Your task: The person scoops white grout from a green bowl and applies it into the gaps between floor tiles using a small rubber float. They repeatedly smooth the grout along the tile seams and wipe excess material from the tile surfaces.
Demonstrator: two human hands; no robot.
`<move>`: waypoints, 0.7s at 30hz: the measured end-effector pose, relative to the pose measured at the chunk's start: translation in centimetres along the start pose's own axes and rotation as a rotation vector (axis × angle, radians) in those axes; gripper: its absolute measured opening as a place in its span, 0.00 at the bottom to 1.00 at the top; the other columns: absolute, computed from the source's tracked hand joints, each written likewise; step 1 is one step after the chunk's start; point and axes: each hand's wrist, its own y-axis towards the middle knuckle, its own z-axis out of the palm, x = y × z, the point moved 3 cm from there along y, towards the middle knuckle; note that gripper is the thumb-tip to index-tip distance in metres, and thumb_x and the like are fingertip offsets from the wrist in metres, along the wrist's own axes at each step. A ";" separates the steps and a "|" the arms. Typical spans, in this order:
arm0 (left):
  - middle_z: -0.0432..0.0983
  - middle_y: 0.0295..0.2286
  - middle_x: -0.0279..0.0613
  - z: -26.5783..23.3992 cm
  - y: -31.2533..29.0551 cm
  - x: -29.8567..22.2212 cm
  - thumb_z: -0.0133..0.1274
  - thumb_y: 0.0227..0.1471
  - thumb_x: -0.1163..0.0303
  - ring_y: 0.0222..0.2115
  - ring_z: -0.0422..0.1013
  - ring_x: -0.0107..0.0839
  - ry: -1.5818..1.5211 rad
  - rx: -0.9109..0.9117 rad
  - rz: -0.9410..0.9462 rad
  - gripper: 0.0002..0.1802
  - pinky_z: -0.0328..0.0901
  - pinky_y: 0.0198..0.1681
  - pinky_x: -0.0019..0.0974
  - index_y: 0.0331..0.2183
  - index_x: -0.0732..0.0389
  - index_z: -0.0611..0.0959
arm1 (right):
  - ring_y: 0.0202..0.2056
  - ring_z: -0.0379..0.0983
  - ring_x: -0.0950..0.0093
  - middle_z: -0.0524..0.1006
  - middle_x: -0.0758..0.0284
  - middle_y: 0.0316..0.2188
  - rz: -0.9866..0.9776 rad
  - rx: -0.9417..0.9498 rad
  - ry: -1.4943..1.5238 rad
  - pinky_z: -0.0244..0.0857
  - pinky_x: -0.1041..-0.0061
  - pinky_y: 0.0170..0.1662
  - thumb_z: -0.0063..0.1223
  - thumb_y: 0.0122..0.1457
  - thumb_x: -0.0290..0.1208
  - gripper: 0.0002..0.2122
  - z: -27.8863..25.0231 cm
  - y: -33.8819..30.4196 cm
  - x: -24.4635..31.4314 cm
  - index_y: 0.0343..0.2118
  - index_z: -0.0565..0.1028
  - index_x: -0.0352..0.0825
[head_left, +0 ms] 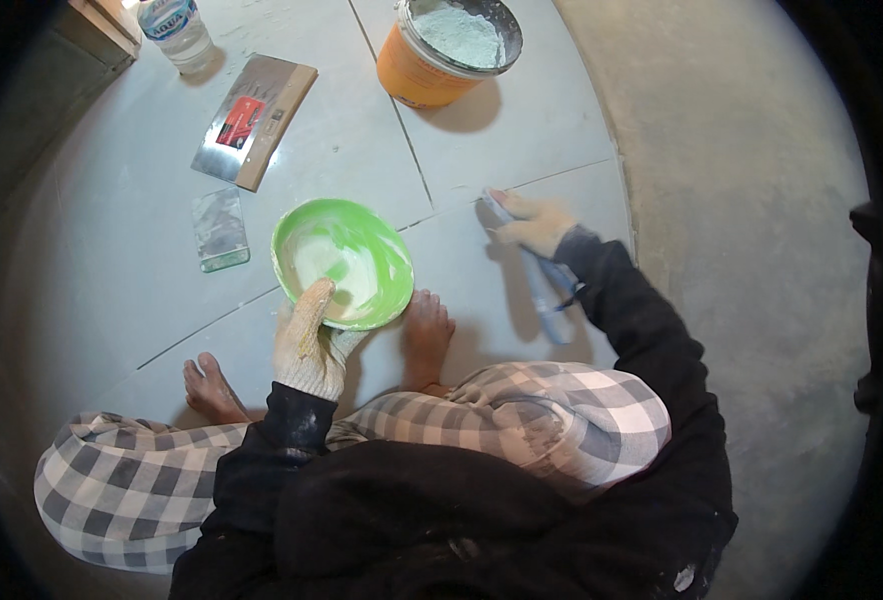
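My left hand point(312, 340), in a cream knitted glove with the thumb over the rim, grips a green bowl point(394, 265) tilted toward me. White paste point(317, 262) coats its inside. To the right, my gloved right hand point(537, 225) is closed round the upper part of a long, flat, pale blue-grey thing point(544, 295), slightly blurred. A dark strip shows beside it near my wrist; its exact kind is unclear. Left of the bowl, a small scraper point(222, 225) with a green edge lies flat. Beyond it rests a wide metal putty knife point(247, 120) with a wooden back.
An orange bucket point(427, 75) of pale powder point(462, 35) stands at the far side. At the far left is a clear water bottle point(187, 45). My bare feet point(427, 335) are on grey tiles point(92, 270) near the bowl. Bare concrete point(742, 200) borders them at right.
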 end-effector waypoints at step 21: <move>0.75 0.49 0.54 -0.7 0.0 0.0 0.53 0.62 0.65 0.45 0.77 0.46 -0.007 -0.043 -0.010 0.24 0.82 0.36 0.48 0.56 0.67 0.71 | 0.46 0.69 0.60 0.70 0.73 0.54 -0.425 -0.034 -1.139 0.63 0.58 0.48 0.58 0.51 0.35 0.17 1.5 3.7 5.9 0.46 0.77 0.47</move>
